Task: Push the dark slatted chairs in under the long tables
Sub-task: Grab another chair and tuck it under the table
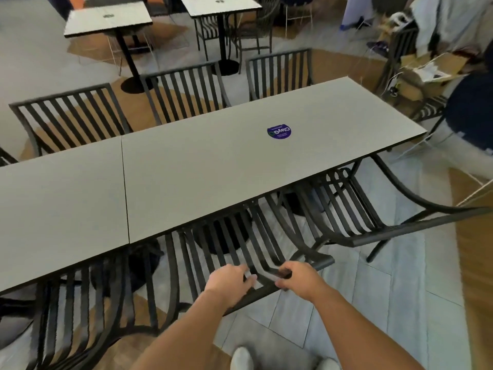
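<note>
Hands grip the top rail of the middle slatted chair [240, 247]: left hand [229, 280] and right hand [298, 276] curl around it. Its seat sits partly under the long table [240, 156].

Your one head view looks steeply down and forward across the near edge of the long table [240, 156], close above it.

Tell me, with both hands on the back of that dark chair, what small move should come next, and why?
Probably a short push forward. The left hand and right hand both grip the top rail of the dark slatted metal chair, whose seat is already partly under the long grey table, while its back stands out from the table's edge. The neighbouring dark slatted chair on the right sits askew.
</note>
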Tool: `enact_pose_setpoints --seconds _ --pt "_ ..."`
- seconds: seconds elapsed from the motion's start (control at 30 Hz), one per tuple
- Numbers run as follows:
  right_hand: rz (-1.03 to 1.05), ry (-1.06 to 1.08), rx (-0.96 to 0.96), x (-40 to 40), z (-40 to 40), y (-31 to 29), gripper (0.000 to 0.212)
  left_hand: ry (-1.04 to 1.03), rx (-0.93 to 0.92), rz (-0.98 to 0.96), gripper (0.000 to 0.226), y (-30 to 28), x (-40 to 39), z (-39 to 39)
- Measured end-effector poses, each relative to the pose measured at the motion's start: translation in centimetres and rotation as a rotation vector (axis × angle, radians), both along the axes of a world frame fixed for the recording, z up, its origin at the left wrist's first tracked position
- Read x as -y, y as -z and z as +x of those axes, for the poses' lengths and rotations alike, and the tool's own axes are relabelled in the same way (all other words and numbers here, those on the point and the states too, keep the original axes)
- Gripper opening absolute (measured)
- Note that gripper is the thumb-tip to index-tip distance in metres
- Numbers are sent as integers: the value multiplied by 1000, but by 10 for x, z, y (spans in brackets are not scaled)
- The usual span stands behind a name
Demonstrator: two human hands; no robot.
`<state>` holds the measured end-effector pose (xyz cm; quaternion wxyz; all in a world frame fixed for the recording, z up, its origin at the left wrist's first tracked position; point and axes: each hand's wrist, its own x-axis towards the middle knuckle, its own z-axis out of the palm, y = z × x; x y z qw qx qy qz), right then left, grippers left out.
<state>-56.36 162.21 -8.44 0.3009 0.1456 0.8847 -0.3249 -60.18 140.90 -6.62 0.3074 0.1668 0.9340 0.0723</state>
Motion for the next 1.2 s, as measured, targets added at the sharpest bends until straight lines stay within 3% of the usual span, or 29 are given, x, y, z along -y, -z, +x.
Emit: enact_pose_setpoints --seconds 0.2,0.73,1.2 --pt "104 42 -128 -79 11 -15 15 5 -6 83 36 -1 -82 -9" --pt "253 4 -177 -384 65 -21 28 1 -42 192 37 -13 -356 62" --pt "244 33 -174 -448 42 -16 36 -16 -67 235 35 -7 -418 20"
